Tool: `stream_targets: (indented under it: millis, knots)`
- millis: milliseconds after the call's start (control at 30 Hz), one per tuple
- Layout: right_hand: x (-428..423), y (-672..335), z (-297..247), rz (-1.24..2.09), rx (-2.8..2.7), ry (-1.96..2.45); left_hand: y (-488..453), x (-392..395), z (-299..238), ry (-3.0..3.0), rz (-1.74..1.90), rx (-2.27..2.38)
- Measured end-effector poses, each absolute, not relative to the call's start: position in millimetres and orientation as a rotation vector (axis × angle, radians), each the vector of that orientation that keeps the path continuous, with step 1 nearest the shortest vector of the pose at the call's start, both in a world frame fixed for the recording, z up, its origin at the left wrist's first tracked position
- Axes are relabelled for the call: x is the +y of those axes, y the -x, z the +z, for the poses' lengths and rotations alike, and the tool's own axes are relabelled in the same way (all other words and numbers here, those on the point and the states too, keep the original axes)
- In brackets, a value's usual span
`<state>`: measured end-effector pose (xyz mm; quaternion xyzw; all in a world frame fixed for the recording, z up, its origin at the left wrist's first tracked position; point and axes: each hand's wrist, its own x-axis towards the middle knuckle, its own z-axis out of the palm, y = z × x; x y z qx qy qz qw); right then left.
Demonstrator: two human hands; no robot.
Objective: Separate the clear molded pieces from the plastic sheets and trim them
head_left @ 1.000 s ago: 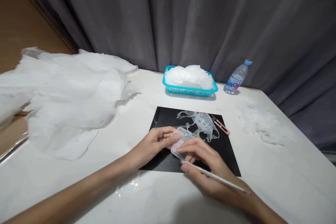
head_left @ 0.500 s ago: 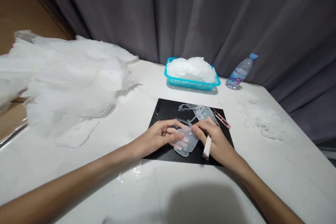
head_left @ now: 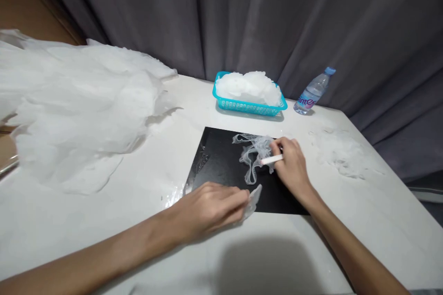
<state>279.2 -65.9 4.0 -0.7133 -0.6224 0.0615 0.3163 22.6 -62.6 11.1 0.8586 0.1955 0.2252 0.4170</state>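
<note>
Left hand (head_left: pixel 211 207) pinched translucent piece (head_left: pixel 255 200) over near edge of black mat (head_left: pixel 221 161), piece apparently already free of filmy tangle (head_left: pixel 254 150) farther back on mat. Right hand (head_left: pixel 291 163) curled round white stick-like tool (head_left: pixel 272 159) at tangle's right side; whether fingertips gripped tangle too, could not tell. Work looked partway: white heap (head_left: pixel 247 86) filled blue basket (head_left: pixel 247 107) beyond mat, scraps (head_left: pixel 341 152) lay right, big sheet pile (head_left: pixel 83 97), seemingly unworked, left.

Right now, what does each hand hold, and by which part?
Left hand: a translucent piece, by its left side. Right hand: a white stick, one end protruding; gripped part hidden.
</note>
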Motion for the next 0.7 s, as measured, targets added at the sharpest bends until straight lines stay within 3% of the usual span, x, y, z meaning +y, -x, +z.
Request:
stream_targets:
  millis: [133, 333, 533, 700]
  knots:
    - [-60, -330, 7, 0.076, -1.552, 1.972, -21, -54, 22, -1.695, 0.594, 0.783]
    - [-67, -351, 6, -0.099, -1.501, 1.969, -20, -39, 38, -1.301, 0.601, 0.737]
    - [-59, -319, -9, -0.022, -2.084, 1.693, -20, -42, 38, -1.174, 0.582, 0.729]
    - [-50, -319, -5, 0.063, -1.970, 1.582, -21, -41, 37, -1.105, 0.588, 0.710]
